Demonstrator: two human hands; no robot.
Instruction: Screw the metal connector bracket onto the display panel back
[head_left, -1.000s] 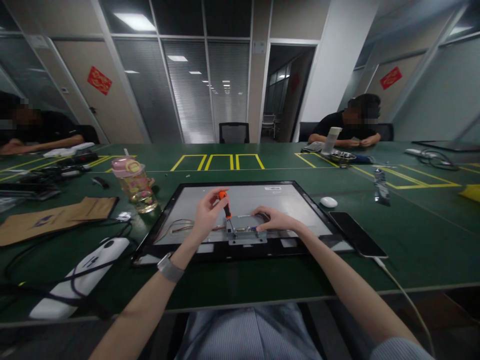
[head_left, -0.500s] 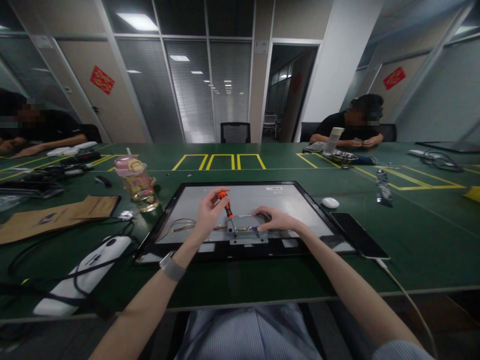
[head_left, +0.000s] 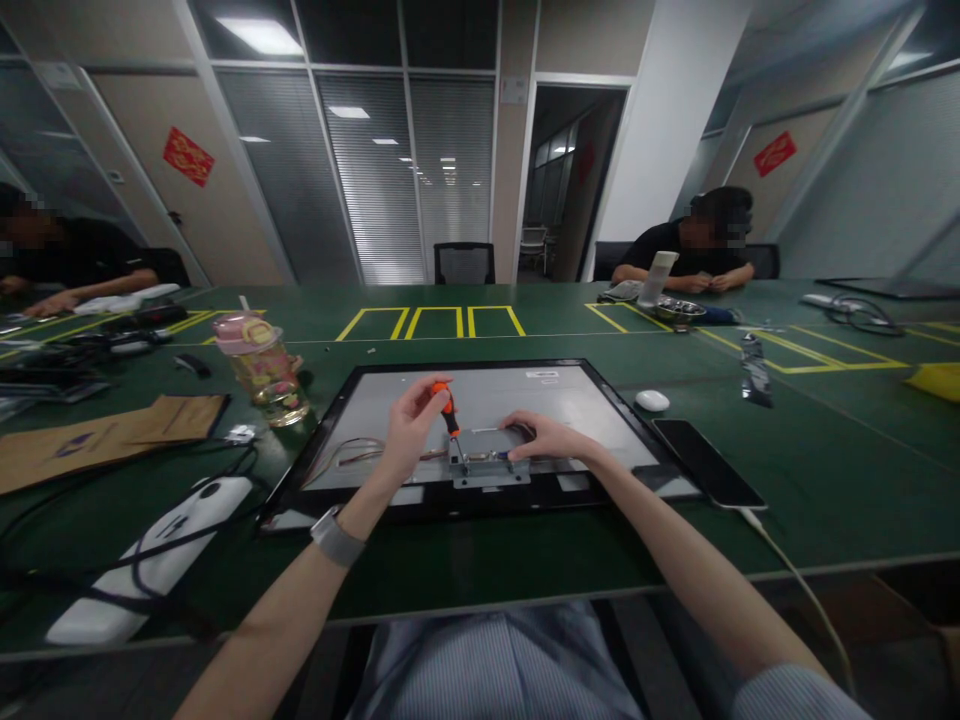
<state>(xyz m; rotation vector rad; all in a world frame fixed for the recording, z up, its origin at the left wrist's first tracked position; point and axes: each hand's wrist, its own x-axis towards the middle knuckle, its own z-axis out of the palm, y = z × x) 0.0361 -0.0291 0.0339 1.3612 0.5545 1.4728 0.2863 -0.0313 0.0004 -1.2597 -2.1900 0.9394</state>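
Note:
My left hand (head_left: 411, 425) is closed around the orange and black handle of a screwdriver (head_left: 448, 408). The screwdriver leans slightly, its tip at the left end of a grey metal bracket (head_left: 491, 478). Fingers of my right hand (head_left: 544, 438) rest around the right side of that bracket, thumb near a small blue connector (head_left: 504, 456). Whatever lies under its fingertips is partly hidden. The bracket sits on the grey back of a flat display panel (head_left: 390, 388) with a black frame. Thin coloured wires (head_left: 356, 450) run off to the left of the bracket.
Left of the panel stand a pink-lidded bottle (head_left: 262, 370), a brown paper bag (head_left: 97, 435) and a white power strip (head_left: 150, 565) with black cables. To the right lie a white case (head_left: 652, 400) and a phone (head_left: 709, 462) on a cable. Two people sit across the table.
The view has shifted slightly, moving the whole scene a little to the left. My left hand still holds the screwdriver at the bracket, and my right hand keeps its place.

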